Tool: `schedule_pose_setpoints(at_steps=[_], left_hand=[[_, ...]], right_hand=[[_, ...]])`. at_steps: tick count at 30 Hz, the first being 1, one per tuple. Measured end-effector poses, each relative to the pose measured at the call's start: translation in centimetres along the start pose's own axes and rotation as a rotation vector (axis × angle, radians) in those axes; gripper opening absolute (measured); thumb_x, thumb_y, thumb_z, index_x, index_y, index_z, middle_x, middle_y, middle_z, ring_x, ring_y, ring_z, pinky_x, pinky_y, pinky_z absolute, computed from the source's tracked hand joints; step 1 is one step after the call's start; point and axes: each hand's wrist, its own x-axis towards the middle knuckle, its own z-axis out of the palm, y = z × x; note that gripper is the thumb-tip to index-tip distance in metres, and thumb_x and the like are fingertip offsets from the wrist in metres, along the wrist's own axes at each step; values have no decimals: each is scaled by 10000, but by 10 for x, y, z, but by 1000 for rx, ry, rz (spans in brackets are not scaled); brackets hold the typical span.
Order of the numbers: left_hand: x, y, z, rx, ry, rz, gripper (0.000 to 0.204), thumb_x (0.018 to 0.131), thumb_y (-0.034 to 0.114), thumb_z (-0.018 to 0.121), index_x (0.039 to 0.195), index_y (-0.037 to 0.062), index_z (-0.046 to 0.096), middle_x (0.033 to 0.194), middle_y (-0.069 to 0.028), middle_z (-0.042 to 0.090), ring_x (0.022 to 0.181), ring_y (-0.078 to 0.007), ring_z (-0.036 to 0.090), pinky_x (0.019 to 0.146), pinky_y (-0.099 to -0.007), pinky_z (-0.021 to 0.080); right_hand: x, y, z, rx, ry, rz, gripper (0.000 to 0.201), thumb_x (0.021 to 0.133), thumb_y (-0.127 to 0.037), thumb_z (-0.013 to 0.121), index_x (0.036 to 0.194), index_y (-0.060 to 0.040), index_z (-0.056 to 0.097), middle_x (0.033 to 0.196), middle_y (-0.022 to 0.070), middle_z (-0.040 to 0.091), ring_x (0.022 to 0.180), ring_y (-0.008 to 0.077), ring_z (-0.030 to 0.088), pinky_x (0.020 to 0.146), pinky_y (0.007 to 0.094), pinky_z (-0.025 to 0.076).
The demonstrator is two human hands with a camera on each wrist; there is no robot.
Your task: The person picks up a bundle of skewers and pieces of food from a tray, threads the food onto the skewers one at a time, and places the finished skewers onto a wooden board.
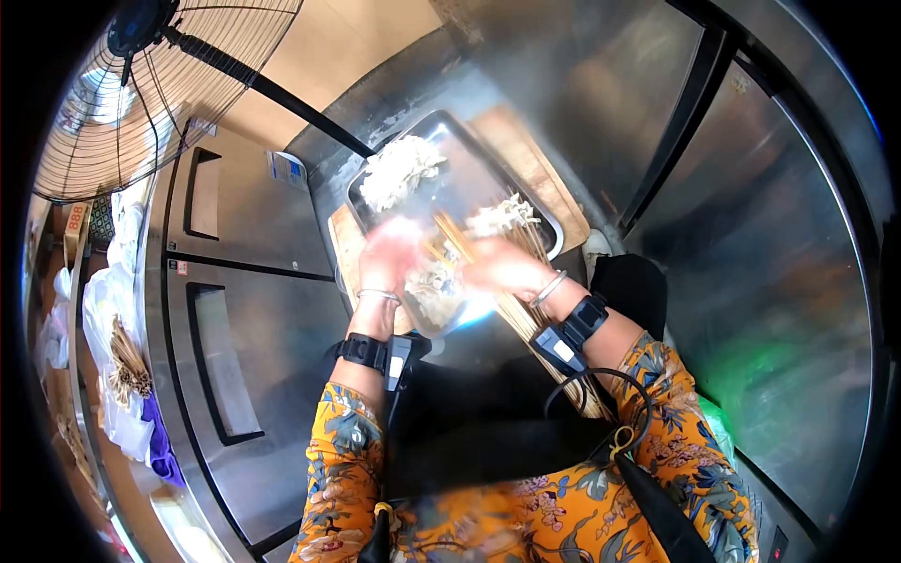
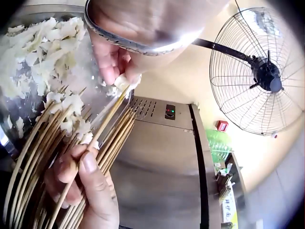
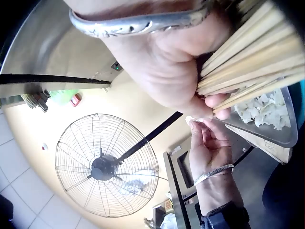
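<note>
Head view: right hand (image 1: 502, 267) clutches bamboo skewers (image 2: 112, 143) bundle over metal tray (image 1: 526, 202), one skewer angled out (thumb guiding); left hand (image 1: 385, 258) pinches pale food piece (image 2: 123, 82) at its tip

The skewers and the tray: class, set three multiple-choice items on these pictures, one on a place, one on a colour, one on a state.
1. Where does the pile of white food pieces lie?
A. in the metal tray
B. on the floor
C. on the fan

2. What colour are the sleeves?
A. plain blue
B. orange with flowers
C. white

3. What is the right hand doing?
A. resting flat and empty
B. holding a knife
C. gripping a bundle of wooden skewers

Answers:
1 A, the head view shows the pile inside the tray.
2 B, both arms show an orange flower print.
3 C, both wrist views show fingers curled round the sticks, while the left hand pinches a white piece at a skewer's tip.
</note>
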Motion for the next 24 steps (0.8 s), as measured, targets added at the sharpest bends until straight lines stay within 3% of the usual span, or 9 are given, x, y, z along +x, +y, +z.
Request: schedule_pose_setpoints(at_steps=[2,5,8,11,16,24], left_hand=[[3,1,1,-23,-57,33,148,853,97,548,968,14,593,867,-64,626,721,-99,575,673,-234,514],[1,2,7,124,54,85,143,850,94,551,956,9,597,860,-66,627,721,-98,574,676,-233,514],[1,2,7,64,44,122,135,850,84,547,946,4,599,863,-72,627,717,-97,573,678,-230,514],[-4,5,11,155,-13,120,131,854,75,539,943,-2,597,875,-80,625,723,-97,573,688,-234,517],[-9,11,18,105,38,62,130,857,72,533,942,-10,588,874,-81,616,734,-106,574,702,-246,523],[1,0,7,93,104,170,120,836,66,569,943,13,581,810,-42,600,695,-103,574,635,-232,524]], right_hand=[[0,0,0,31,-6,7,125,740,-111,573,813,-10,576,624,30,565,499,96,521,443,242,417],[1,3,0,54,-12,13,124,747,-117,572,811,-10,578,620,25,560,486,92,509,435,239,408],[1,1,0,31,-3,-2,121,752,-122,575,800,-11,579,618,23,558,479,89,503,430,239,402],[1,2,0,19,10,-1,121,755,-130,583,790,-13,580,617,23,558,477,89,500,427,240,399],[6,12,-3,-111,49,-74,121,757,-131,601,793,-19,572,602,17,545,475,85,492,426,237,397],[-4,-3,-2,101,-8,2,117,762,-123,598,806,-22,560,618,-1,531,512,82,496,452,236,402]])
